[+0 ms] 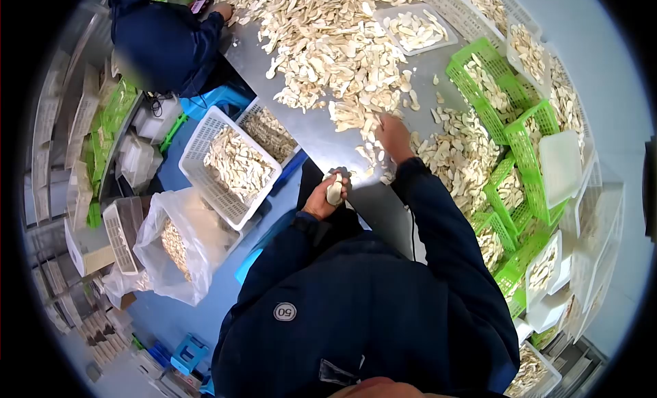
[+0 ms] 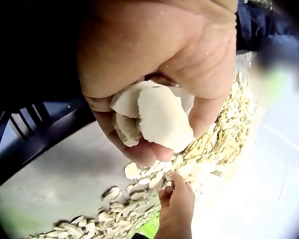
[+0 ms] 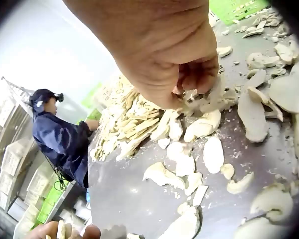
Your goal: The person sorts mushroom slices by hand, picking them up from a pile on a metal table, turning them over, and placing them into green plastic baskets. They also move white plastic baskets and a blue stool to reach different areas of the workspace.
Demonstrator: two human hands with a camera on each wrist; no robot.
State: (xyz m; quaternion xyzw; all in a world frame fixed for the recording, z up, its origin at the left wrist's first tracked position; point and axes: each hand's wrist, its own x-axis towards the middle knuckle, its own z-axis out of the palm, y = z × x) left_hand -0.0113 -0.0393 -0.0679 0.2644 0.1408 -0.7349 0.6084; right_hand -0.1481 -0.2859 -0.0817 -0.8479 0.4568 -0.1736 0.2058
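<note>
My left hand (image 1: 317, 203) is held near the table's front edge, its fingers curled around several pale dried mushroom slices (image 2: 162, 117). In the left wrist view they lie stacked between the thumb and fingers. Out over the steel table, my right hand (image 1: 395, 139) reaches to the near edge of the big mushroom pile (image 1: 342, 62). The right wrist view shows its fingers bent down and pinching at a ragged slice (image 3: 217, 99) by the tabletop; the fingertips are partly hidden. Loose slices (image 3: 213, 154) are scattered just below that hand.
Green baskets (image 1: 479, 83) with slices line the right side, beside a second heap (image 1: 458, 158). A white tray (image 1: 448, 39) sits at the back. On the left stand a white crate (image 1: 195, 155) and a plastic bag (image 1: 198, 275). Another person (image 3: 60, 134) works at the table's far left.
</note>
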